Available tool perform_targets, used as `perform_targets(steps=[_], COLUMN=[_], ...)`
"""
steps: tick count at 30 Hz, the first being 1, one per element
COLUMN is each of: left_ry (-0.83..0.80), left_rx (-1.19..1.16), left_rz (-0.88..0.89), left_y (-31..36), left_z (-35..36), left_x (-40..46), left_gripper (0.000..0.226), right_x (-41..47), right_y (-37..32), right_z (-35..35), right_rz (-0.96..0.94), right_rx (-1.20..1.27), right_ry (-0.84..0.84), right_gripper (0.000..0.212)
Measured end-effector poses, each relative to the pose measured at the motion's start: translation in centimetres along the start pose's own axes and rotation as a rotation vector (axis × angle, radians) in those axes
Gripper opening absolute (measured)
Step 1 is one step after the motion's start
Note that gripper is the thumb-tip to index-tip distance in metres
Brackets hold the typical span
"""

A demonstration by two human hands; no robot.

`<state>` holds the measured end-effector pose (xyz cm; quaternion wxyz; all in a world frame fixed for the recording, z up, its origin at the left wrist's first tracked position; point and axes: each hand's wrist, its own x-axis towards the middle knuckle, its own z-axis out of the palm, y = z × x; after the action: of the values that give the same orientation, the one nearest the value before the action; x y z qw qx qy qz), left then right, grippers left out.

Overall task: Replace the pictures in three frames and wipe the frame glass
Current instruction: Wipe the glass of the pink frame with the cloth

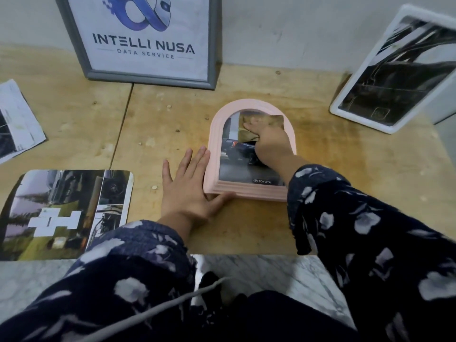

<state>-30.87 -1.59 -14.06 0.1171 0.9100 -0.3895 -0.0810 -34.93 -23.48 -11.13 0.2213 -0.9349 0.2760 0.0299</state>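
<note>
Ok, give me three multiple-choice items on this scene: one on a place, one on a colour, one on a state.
1. Where does the grey frame stand?
A. flat at the table's near edge
B. leaning on the wall at the back
C. under the left hand

2. What colour is the arched frame?
A. pink
B. green
C. black

3. What is the right hand doing?
A. hanging idle
B. lifting the white frame
C. pressing a cloth on the arched frame's glass

Answers: 1 B, it leans upright against the wall; 2 A, its rim is pink; 3 C, the hand lies on the cloth over the glass.
</note>
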Motion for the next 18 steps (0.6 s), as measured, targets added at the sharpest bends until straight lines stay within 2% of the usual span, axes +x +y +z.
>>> perform_targets(steps=[5,11,13,15,17,18], left_ry=[0.050,0.061,0.064,0.068,0.074,0.074], left_rx=[-0.017,0.006,0.007,0.003,0.003,0.007], left_rz=[0.009,0.006,0.006,0.011,0.011,0.009], left_y=[0.0,0.5,0.5,0.5,0.4,0.4], left_z=[0.4,0.3,0.3,0.4,0.4,0.5], left_x=[-0.2,-0.4,-0.3,-0.4,-0.3,-0.3], left_gripper=[0.099,0.108,0.109,0.109,0.109,0.109], right_x=[-4.5,-9.6,-9.5,-8.4,-6.9,-5.9], right_y=[0.0,-0.1,0.0,0.7,1.1,1.4], right_z=[1.0,1.9,0.6,-0.8,-2.6,-3.4], right_rz=[-0.086,-0.187,-0.109,0.024,0.102,0.118], right_rx=[-0.085,-0.035,-0.008,0.197,0.445,0.463], right_ry=[-0.015,0.153,0.010,-0.121,-0.029,0.052], right_gripper=[0.059,0.042,0.042,0.041,0.044,0.047])
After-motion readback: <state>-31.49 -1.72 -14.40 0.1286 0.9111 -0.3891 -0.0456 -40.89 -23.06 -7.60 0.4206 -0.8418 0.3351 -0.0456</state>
